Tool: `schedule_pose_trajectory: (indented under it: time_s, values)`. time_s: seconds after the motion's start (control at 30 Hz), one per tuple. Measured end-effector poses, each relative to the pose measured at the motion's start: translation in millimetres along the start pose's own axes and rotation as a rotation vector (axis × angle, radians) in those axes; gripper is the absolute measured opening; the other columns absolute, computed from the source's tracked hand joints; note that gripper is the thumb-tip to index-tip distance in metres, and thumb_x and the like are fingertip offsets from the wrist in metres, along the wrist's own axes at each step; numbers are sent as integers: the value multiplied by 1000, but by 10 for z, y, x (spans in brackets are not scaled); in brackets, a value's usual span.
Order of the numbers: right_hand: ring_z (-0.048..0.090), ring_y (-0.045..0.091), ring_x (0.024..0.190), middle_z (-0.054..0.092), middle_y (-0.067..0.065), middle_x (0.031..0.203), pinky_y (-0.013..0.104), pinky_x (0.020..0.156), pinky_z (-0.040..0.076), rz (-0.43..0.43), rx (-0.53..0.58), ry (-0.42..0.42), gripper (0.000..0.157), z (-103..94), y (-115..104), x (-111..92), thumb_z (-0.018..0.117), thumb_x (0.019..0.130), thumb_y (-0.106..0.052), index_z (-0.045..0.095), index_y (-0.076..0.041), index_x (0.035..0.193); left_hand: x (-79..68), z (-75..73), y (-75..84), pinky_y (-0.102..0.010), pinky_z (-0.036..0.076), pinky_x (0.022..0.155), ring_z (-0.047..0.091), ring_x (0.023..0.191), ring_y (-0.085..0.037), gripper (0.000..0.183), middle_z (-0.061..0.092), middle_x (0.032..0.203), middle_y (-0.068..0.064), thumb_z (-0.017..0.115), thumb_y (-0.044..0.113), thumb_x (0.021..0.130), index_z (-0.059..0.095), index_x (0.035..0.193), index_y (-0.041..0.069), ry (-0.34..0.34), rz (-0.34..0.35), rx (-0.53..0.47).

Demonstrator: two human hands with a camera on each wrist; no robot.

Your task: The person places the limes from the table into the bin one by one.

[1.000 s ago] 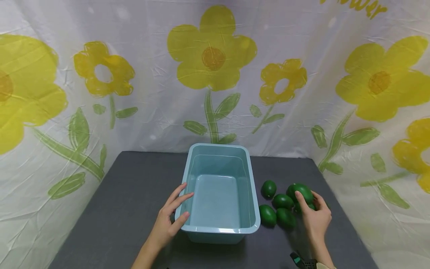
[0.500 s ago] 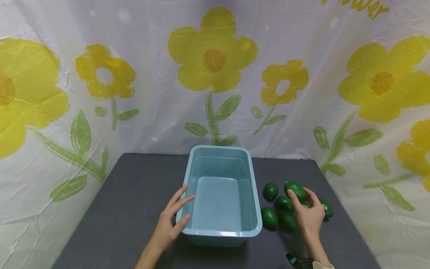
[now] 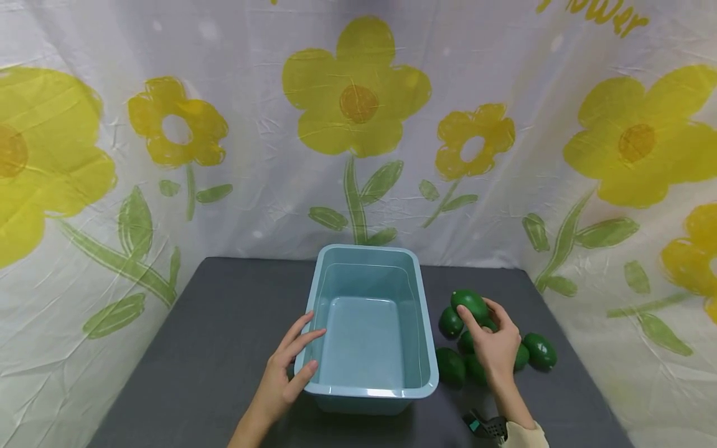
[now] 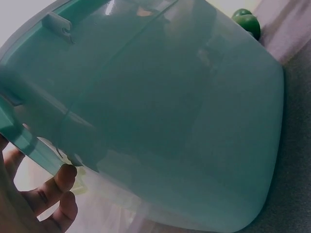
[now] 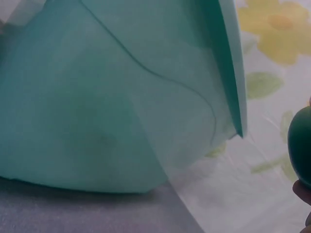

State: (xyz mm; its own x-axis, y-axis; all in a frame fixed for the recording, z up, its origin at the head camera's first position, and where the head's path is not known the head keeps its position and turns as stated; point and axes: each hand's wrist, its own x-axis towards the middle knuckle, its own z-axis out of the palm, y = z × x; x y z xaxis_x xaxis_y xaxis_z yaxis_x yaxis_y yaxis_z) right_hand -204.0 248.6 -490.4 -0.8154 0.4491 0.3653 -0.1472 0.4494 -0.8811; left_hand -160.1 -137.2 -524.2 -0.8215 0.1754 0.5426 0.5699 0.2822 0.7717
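Note:
My right hand (image 3: 495,342) holds a glossy dark green avocado (image 3: 469,305) between thumb and fingers, above other avocados (image 3: 450,367) on the table. In the right wrist view the held avocado (image 5: 302,145) shows at the right edge, with fingertips against its lower side. To the left stands a light blue plastic tub (image 3: 366,393) with nothing inside. My left hand (image 3: 277,373) rests on the tub's left rim, its thumb and two fingers extended over the edge. In the left wrist view, two other fingers (image 4: 60,182) lie below the rim, outside the tub.
Several avocados lie grouped right of the tub, partly hidden by my right hand; one avocado (image 3: 539,351) lies farther right. A dark grey cloth (image 3: 207,373) covers the table. A white curtain (image 3: 252,205) with yellow flowers encloses the back and sides.
My right hand has lifted the avocado and carried it leftward from the right side of the group toward the tub. My left hand has stayed on the rim.

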Motion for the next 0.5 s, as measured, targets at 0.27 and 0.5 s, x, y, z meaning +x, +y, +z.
schedule_pose_trajectory:
  time_s: [0.27,0.5]
  values:
    - [61,7,47,76,16,118,17,51,46,-50,1,-30,47,151,-99,99,89,87,-30,75,-11,127,-5,-1,8,-32,51,104,43,148,-12,49,46,164,-11,65,5,94,69,141,19,18,29,17]
    - [55,1,44,76,18,120,17,52,45,-80,-4,-73,47,259,-174,228,89,87,-32,74,-11,127,0,3,3,-32,51,103,42,149,-13,49,45,165,-10,65,4,95,68,142,19,16,27,4]
